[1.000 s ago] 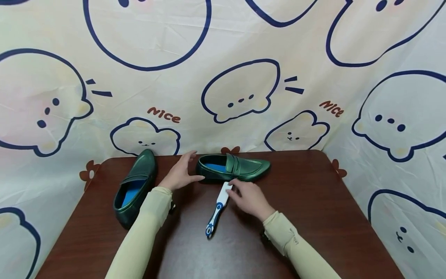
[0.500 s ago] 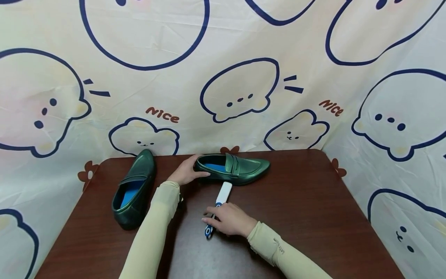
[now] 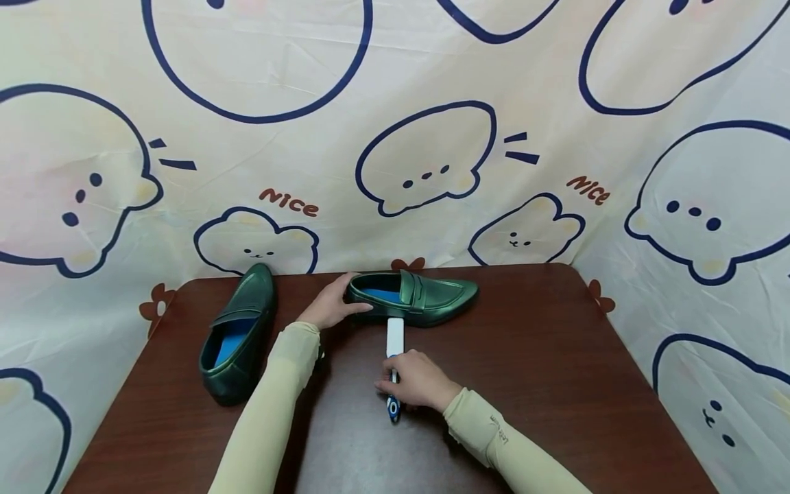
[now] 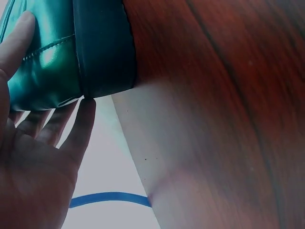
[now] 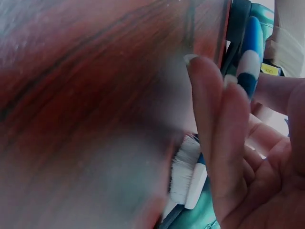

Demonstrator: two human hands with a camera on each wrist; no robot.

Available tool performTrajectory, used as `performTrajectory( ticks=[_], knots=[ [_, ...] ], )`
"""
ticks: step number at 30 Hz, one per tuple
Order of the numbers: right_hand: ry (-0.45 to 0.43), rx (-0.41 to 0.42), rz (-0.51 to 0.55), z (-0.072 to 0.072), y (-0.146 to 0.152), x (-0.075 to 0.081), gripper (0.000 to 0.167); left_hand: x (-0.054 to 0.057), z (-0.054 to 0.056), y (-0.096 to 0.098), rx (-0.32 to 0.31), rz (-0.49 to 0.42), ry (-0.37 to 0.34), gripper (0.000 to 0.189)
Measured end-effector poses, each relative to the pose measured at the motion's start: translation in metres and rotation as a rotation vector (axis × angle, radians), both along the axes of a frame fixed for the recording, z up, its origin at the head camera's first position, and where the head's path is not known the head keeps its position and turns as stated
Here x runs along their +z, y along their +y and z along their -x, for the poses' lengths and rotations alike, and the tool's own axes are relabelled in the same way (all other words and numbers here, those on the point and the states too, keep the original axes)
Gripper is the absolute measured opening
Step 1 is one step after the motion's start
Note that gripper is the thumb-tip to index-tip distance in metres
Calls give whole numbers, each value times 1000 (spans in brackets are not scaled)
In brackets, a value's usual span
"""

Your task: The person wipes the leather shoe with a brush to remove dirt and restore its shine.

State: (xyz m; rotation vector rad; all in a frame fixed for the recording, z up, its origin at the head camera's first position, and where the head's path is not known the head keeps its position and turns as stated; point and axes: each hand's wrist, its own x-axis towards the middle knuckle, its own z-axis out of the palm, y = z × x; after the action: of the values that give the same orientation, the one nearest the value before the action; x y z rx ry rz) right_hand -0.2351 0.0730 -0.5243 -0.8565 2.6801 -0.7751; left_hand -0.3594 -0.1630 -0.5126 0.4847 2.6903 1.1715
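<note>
A green loafer (image 3: 441, 299) with a blue insole lies sideways at the table's back edge, toe to the right. My left hand (image 3: 327, 303) grips its heel, thumb on the near side. In the left wrist view the fingers reach round the back of the heel (image 4: 47, 76). Just in front of that shoe is a shoe brush (image 3: 395, 335) with a white head and a blue-and-white handle. My right hand (image 3: 421, 379) pinches the brush by its handle. White bristles (image 5: 183, 169) show in the right wrist view, facing the table.
The second green loafer (image 3: 249, 309) stands at the left of the brown table (image 3: 555, 384), toe pointing to the back. A printed cloth (image 3: 426, 62) hangs right behind the table and along its sides.
My left hand has moved right onto the loafer's heel. My right hand has gone from the brush's head down to its handle and taken hold, and the brush has turned to point straight back.
</note>
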Motion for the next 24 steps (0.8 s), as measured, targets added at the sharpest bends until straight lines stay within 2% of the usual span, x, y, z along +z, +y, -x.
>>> performTrajectory(
  ticks=[3, 7, 14, 16, 20, 24],
  knots=[
    [9, -2, -19, 1, 5, 3, 16, -1, 0, 1, -1, -1, 1, 78],
    [3, -3, -19, 5, 16, 20, 14, -1, 1, 0, 0, -11, 1, 78],
    [-168, -28, 95, 13, 59, 61, 11, -2, 2, -1, -16, -15, -5, 80],
    [-181, -45, 126, 15, 72, 68, 12, -2, 2, -2, -13, -16, -5, 80],
    [-141, -104, 199, 22, 93, 75, 11, -3, 1, -3, 1, -25, -18, 82],
    [-181, -202, 337, 31, 108, 68, 2, -6, 0, -1, -7, -20, -24, 86]
  ],
)
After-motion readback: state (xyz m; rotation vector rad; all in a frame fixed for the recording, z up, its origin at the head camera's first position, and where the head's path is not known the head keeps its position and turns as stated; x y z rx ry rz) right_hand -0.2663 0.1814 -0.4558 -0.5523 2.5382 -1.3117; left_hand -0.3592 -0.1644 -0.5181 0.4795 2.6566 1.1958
